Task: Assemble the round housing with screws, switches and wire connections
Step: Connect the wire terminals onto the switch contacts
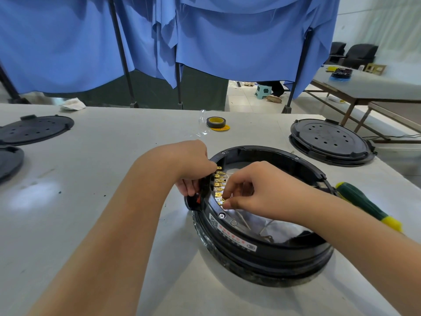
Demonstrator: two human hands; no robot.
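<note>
Fingers of my left hand (193, 169) pinch the switch block (206, 187) on the round housing's (262, 247) left rim while my right hand (250, 190) pinches a gold terminal (220, 200) just inside it, where a slip could bend the tab.

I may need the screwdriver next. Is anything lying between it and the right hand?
Nothing visible. The screwdriver lies on the table right of the round housing, beside the right forearm. The right hand is inside the housing at the gold terminals.
</note>
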